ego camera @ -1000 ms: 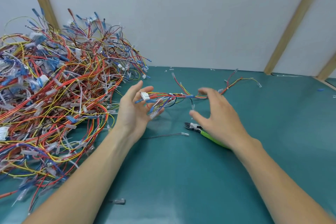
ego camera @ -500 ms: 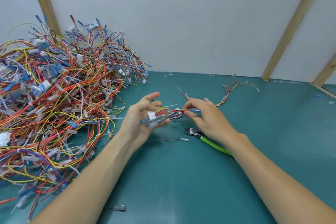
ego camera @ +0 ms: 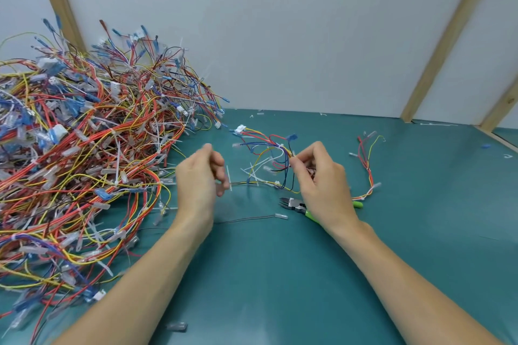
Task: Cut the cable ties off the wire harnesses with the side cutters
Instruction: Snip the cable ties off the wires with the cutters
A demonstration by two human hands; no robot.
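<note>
My right hand grips a small wire harness of red, blue, yellow and white wires, held just above the green mat. White cable ties stick out of the bundle, and its white connector points away to the far left. My left hand is blurred, with its fingers curled. It pinches a thin strand that runs from the same harness. The side cutters, with green handles, lie on the mat, partly hidden under my right hand.
A large tangled pile of harnesses fills the left side up to the wall. Another harness lies to the right. A loose black wire and a clear terminal lie on the mat near me.
My hands have pulled apart. The harness has swung over to the right hand, its connector end now free and pointing away, and only one strand stays at the left fingertips.
</note>
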